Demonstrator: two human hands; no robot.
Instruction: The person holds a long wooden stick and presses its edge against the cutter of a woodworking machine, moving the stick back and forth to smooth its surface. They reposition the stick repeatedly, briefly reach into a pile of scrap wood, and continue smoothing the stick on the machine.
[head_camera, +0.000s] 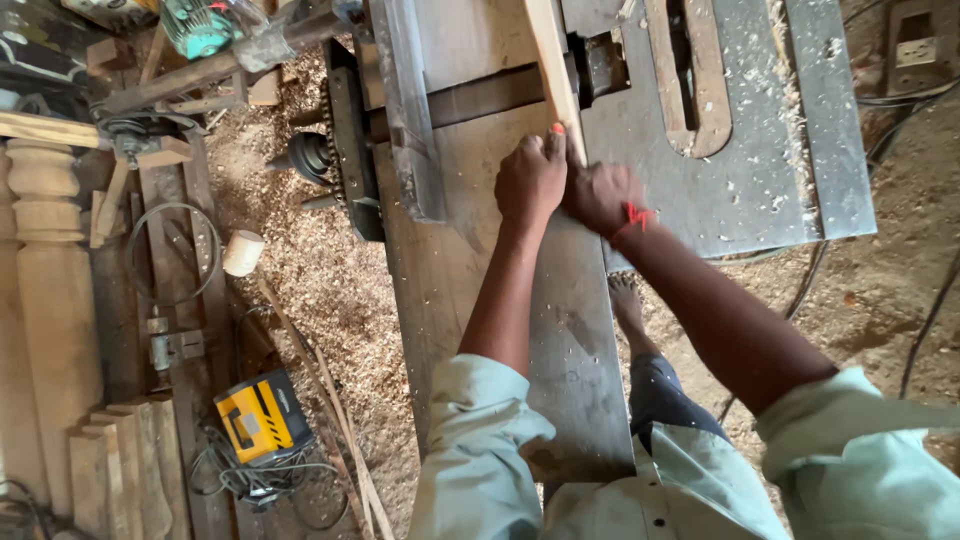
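Observation:
A narrow pale wooden strip (548, 55) lies lengthwise on the metal bed of a planing machine (580, 330), running away from me across the cutter slot (480, 95). My left hand (530, 178) presses down on the near end of the strip, fingers closed over it. My right hand (603, 195), with a red thread at the wrist, grips the same end from the right side. Both hands sit side by side, touching. The strip's near tip is hidden under them.
A grey metal saw table (760, 150) dusted with shavings adjoins on the right. A metal fence (408, 110) runs along the left of the bed. Sawdust covers the floor. A yellow power tool (262, 415), turned wooden posts (50, 290) and cables lie at left. My bare foot (628, 300) stands below the table.

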